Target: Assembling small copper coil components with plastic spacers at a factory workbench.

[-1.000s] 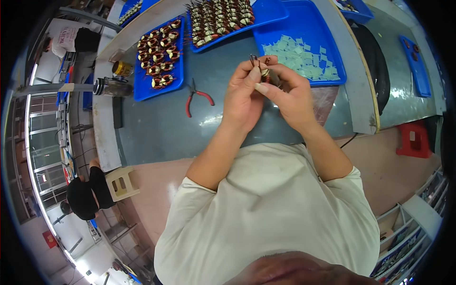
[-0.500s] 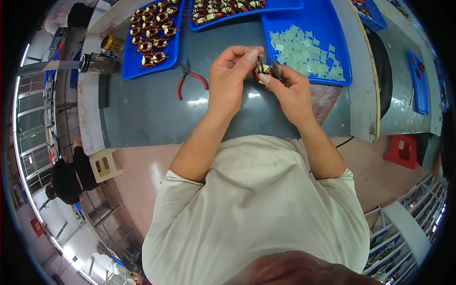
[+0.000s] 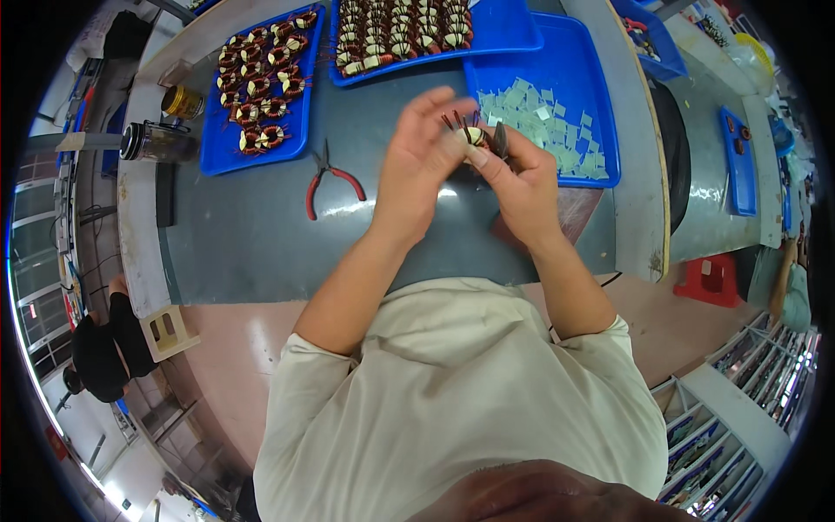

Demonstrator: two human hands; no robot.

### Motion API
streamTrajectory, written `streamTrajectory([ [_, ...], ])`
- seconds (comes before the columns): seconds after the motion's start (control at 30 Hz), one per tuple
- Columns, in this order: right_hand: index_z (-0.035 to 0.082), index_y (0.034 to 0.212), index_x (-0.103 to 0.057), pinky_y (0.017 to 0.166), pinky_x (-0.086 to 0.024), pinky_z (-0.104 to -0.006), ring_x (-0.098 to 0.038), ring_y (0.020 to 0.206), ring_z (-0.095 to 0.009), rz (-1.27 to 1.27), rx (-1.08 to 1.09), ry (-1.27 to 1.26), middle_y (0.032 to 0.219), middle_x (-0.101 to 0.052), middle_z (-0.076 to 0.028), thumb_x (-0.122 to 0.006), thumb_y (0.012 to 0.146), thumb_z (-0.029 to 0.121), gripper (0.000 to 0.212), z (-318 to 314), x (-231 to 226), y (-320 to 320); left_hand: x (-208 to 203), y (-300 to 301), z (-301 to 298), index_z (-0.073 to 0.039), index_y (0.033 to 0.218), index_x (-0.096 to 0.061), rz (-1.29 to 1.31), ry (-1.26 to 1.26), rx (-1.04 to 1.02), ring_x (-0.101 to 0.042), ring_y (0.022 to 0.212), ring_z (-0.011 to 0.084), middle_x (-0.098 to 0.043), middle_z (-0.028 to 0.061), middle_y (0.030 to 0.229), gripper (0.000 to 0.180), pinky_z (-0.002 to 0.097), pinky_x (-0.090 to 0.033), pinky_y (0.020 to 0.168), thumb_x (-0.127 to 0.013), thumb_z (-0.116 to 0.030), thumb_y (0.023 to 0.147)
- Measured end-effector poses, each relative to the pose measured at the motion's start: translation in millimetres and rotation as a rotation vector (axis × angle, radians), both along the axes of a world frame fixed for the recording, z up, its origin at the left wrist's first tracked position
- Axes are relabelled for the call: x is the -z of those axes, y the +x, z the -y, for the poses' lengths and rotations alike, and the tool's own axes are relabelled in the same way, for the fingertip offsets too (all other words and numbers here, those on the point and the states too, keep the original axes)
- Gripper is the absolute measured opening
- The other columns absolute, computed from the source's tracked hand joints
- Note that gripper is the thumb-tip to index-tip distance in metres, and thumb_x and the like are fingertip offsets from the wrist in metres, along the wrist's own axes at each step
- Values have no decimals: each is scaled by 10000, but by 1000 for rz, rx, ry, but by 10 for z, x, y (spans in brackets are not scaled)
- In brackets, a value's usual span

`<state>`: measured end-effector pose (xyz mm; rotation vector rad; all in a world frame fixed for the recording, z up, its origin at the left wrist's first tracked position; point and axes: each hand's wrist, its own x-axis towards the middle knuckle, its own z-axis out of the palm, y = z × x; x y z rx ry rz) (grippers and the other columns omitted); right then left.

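A toroidal coil point(image 3: 473, 137), wound in dark reddish wire with pale yellow patches, is held up between my hands with its wire leads pointing up and left. My right hand point(image 3: 527, 174) grips its right side, thumb in front. A dark metal tool point(image 3: 500, 139), its kind hard to make out, also sticks up from that hand. My left hand point(image 3: 416, 161) has its thumb against the coil's left side, with its raised fingers partly blurred near the leads. Red-handled pliers point(image 3: 335, 184) lie on the grey table to the left.
Blue trays of similar coils stand at the left point(image 3: 306, 122) and far middle point(image 3: 513, 33). Another blue tray point(image 3: 600, 104) holds pale green square pieces point(image 3: 544, 122). A lidded jar point(image 3: 161, 142) and yellow can point(image 3: 183, 103) stand left. A raised board point(image 3: 639, 191) edges the table right.
The view has shifted, so the table sits lower and further left. My left fingers have risen and spread from their pinch at the leads; the coil has turned, its leads showing more.
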<state>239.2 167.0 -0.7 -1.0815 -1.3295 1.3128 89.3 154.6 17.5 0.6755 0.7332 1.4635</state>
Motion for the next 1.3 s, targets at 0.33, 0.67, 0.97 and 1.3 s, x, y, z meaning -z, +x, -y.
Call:
streamTrajectory([
  [0.33,-7,1167,-710,746,-506,-253,-626,843,-97,191,-40,94,968,-717,-38,-780,884,96,309,-44,-135,-148,113,-325,-168,21,1255,-626,-138,-37,191,-671,1048,173,-691,108,1245,322,325,-531,971,-686,-84,957],
  [0.67,-1,1107,-684,738,-487,-367,-610,831,-265,665,197,500,912,-648,-125,-671,877,0,230,-560,-583,58,-396,-382,-665,25,1176,-619,-183,174,154,-631,915,69,-696,49,1024,299,219,-528,811,-749,-26,912],
  [0.97,11,1174,-646,828,-490,-469,-577,954,-376,1091,52,914,1028,-605,-167,-676,776,-3,400,-982,-1134,70,-569,-461,-801,-20,1122,-641,-327,259,90,-590,857,24,-673,-10,970,259,213,-513,731,-769,-60,901],
  [1.3,26,973,-681,781,-498,-454,-614,872,-371,703,48,369,870,-613,-150,-700,850,50,127,-1248,-1054,532,-413,-578,-833,3,1144,-630,-287,41,184,-702,853,159,-711,103,993,261,294,-600,731,-728,-132,942],
])
